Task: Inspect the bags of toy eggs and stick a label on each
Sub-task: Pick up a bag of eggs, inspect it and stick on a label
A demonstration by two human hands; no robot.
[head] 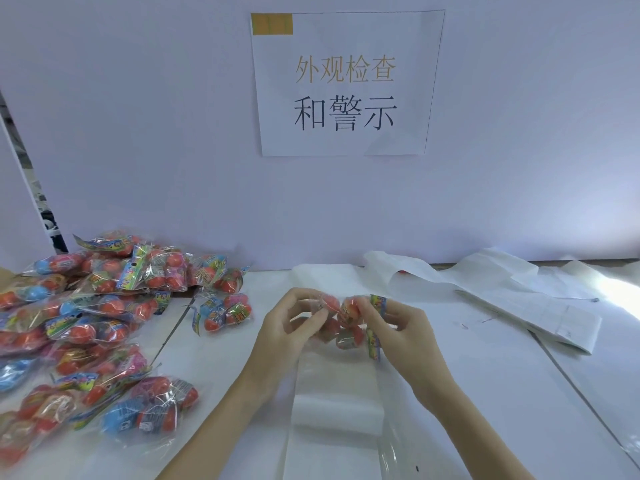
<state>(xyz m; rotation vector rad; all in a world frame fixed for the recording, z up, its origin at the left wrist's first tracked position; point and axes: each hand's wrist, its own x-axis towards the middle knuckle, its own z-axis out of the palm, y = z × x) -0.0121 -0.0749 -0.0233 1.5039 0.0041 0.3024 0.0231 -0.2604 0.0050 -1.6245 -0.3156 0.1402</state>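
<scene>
Bag of toy eggs (pixel 346 323) pinched by left hand (pixel 291 327) and right hand (pixel 401 327); header strip upright.

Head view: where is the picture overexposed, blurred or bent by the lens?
In the head view, strong glare washes out the white paper sheets at the far right; the heap of clear plastic bags of red and blue toy eggs is soft toward the left edge; the wide lens slants the white table's seams.
</scene>
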